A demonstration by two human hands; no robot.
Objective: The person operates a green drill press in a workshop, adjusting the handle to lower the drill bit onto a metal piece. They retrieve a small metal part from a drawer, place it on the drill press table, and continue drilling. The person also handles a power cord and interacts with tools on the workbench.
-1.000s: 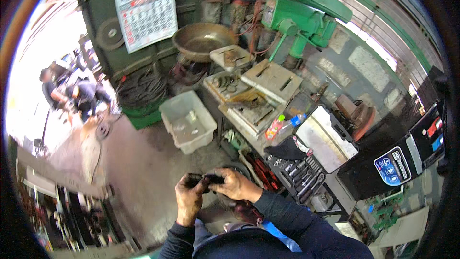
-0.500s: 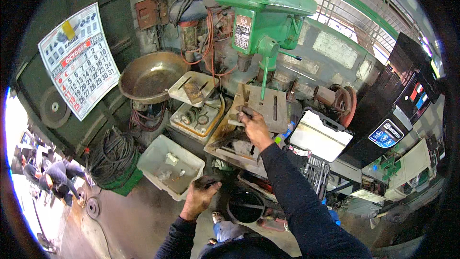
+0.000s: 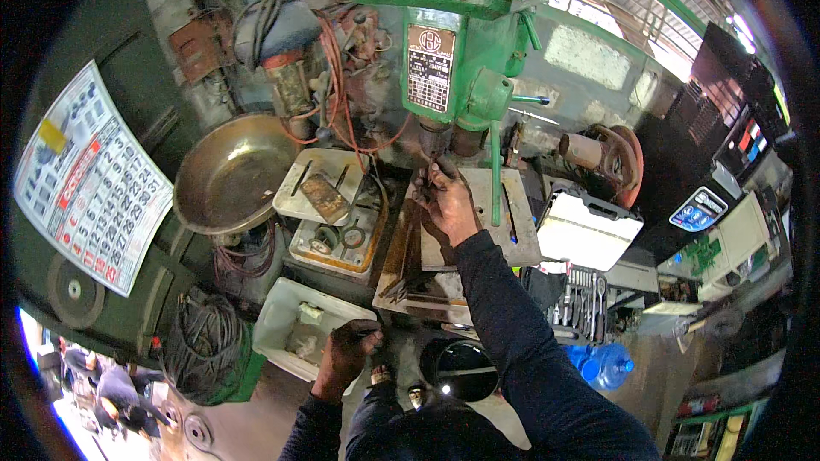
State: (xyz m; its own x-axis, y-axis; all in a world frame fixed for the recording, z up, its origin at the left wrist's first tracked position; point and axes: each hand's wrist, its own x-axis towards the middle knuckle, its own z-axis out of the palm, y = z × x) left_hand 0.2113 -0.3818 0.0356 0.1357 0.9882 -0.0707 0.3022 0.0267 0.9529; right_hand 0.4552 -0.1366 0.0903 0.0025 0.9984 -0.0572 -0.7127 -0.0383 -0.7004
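My right hand (image 3: 450,201) is raised just below the dark spindle end (image 3: 434,138) of a green drill press (image 3: 444,60). Its fingers are bent and closed at the spindle; whatever they hold is hidden. Under that hand lies the slotted metal drill table (image 3: 483,235). Lower and to the left, my left hand (image 3: 348,354) hovers over the near right edge of a whitish plastic bin (image 3: 282,337). Its darkened fingers curl inward, and what lies in them cannot be made out. The press's green feed lever (image 3: 495,175) hangs right of my right hand.
Left of the press stand a wide metal basin (image 3: 231,175) and a stained scale-like stand (image 3: 333,243) bearing a metal block (image 3: 325,198). To the right are an open white-lined case (image 3: 589,226), a set of wrenches (image 3: 581,303) and a bench grinder (image 3: 602,154). A dark bucket (image 3: 461,369) stands below.
My right hand has risen from above the drill table to the spindle; the light grey rod-like piece seen in it is now out of sight. The view has moved closer to the press.
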